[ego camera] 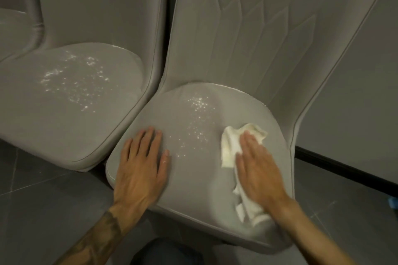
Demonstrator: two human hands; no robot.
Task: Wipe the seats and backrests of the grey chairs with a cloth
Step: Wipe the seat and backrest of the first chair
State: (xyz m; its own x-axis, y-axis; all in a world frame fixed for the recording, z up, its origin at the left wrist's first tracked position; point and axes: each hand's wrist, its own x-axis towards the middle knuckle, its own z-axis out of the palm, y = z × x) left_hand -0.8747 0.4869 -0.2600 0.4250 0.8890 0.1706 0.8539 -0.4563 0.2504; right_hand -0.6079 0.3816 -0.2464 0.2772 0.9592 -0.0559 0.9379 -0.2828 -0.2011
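Two grey chairs stand side by side. The right chair's seat (193, 178) carries a trail of white specks (198, 118) down its middle. My left hand (142, 163) lies flat on the seat's left side, fingers straight. My right hand (256, 165) presses a crumpled white cloth (229, 146) flat against the seat's right side; the cloth sticks out beyond my fingertips and below my wrist. The left chair's seat (53, 118) has a wider patch of white specks (73, 79). Both quilted backrests (247, 28) rise behind the seats.
Dark grey tiled floor (43, 211) runs in front of the chairs. A grey wall (355, 103) with a black skirting strip (344, 172) stands to the right. A small blue object (393, 202) sits at the right edge. My knee (165, 251) shows at the bottom.
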